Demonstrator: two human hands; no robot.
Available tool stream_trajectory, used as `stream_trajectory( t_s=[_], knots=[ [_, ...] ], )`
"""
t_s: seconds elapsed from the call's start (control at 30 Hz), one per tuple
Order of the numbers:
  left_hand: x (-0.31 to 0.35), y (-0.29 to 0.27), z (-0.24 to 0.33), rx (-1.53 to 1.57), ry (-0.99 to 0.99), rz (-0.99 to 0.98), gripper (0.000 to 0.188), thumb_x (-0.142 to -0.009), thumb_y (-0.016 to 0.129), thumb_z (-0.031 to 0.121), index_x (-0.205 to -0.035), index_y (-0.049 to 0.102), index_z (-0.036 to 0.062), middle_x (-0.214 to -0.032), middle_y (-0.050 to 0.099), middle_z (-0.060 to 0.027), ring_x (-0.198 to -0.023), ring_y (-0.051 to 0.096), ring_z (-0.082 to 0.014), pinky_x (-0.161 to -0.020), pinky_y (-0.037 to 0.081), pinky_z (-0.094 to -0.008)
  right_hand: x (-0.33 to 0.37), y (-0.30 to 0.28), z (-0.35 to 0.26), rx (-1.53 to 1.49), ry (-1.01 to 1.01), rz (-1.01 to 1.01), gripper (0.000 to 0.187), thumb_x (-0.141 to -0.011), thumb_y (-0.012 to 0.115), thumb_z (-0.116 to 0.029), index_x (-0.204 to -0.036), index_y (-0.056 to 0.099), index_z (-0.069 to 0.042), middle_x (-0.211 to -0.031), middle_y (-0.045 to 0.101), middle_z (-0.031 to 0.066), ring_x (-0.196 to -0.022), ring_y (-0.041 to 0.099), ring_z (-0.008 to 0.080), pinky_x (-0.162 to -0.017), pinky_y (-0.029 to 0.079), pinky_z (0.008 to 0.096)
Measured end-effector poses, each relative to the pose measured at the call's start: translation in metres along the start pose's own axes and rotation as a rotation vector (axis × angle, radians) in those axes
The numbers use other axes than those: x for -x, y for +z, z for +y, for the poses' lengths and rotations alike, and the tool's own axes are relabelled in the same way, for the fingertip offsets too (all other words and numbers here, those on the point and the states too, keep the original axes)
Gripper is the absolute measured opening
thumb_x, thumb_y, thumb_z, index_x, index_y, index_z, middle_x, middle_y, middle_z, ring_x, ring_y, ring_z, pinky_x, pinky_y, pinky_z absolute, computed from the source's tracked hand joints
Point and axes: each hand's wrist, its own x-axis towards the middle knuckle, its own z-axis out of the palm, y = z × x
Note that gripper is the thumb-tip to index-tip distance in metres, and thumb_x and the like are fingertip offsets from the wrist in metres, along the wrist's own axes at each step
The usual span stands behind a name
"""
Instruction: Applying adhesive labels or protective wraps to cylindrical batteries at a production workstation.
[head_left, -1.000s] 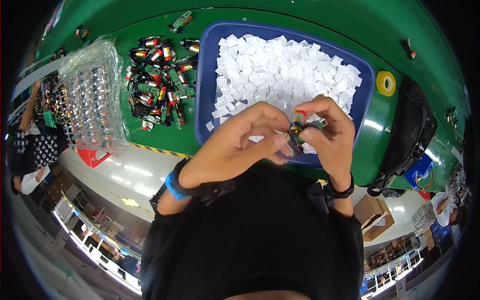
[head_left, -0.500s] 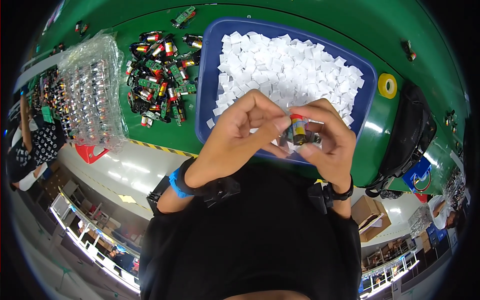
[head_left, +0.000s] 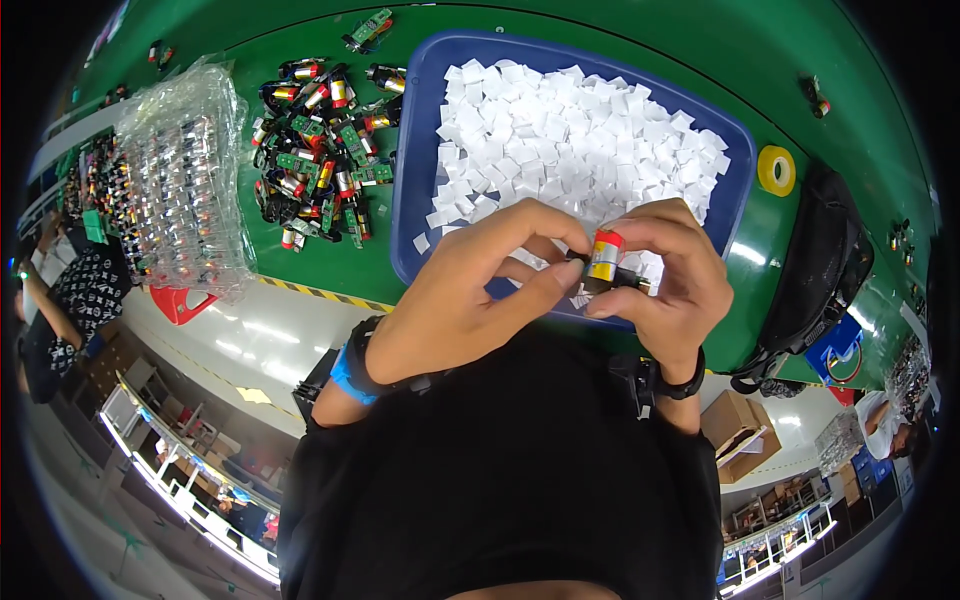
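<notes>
Above the near edge of a blue tray [head_left: 402, 200], my right hand [head_left: 680, 275] holds a small battery module [head_left: 605, 256] between thumb and fingers. The module has a cylindrical cell with red, yellow and silver bands, and black parts beside it. My left hand [head_left: 470, 290] is closed in a pinch at the module's left side, on a dark part of it. What exactly lies between those fingertips is partly hidden. Many small white paper-like squares [head_left: 560, 130] fill the tray beneath both hands.
Left of the tray lies a heap of similar modules [head_left: 325, 160] with green circuit boards. Farther left are clear plastic trays [head_left: 185, 190] of parts. Yellow tape [head_left: 775, 170] and a black bag [head_left: 815, 265] lie at the right. Another person [head_left: 65, 300] is at the far left.
The module has turned so its banded side shows more openly. Both hands have shifted slightly, the right one a little to the right. The person at the far left has moved.
</notes>
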Motion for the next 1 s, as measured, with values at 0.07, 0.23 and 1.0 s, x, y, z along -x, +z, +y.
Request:
stream_trajectory(
  t_s=[0.07, 0.23, 1.0],
  knots=[
    [-0.001, -0.003, 0.002, -0.047, 0.051, -0.055, 0.020, -0.096, 0.061, -0.002, -0.116, 0.058, -0.0012, -0.112, 0.064, -0.0083, -0.100, 0.066, -0.0152, -0.080, 0.059, -0.0285, 0.002, 0.000, 0.001, -0.054, 0.064, 0.025, 0.062, -0.061, 0.096, -0.023, -0.107, 0.066, 0.006, -0.100, 0.067, 0.0156, -0.093, 0.064, 0.0240, -0.078, 0.056, 0.0319],
    [-0.002, -0.005, 0.001, -0.145, 0.046, -0.086, 0.018, -0.094, 0.062, -0.004, -0.113, 0.060, -0.0018, -0.105, 0.066, -0.0081, -0.095, 0.067, -0.0147, -0.080, 0.059, -0.0291, 0.002, -0.003, 0.003, -0.011, 0.012, -0.011, 0.061, -0.060, 0.096, -0.026, -0.104, 0.068, 0.005, -0.095, 0.067, 0.0133, -0.089, 0.064, 0.0231, -0.075, 0.052, 0.0313],
    [0.001, 0.016, -0.027, -0.498, 0.219, 0.135, 0.010, -0.102, 0.049, -0.003, -0.111, 0.047, -0.0002, -0.112, 0.052, -0.0120, -0.089, 0.059, -0.0178, -0.072, 0.055, -0.0297, -0.004, 0.000, -0.002, 0.045, 0.099, -0.193, 0.048, -0.061, 0.091, -0.004, -0.104, 0.070, -0.001, -0.103, 0.068, 0.0132, -0.092, 0.064, 0.0252, -0.083, 0.052, 0.0344]
  ],
)
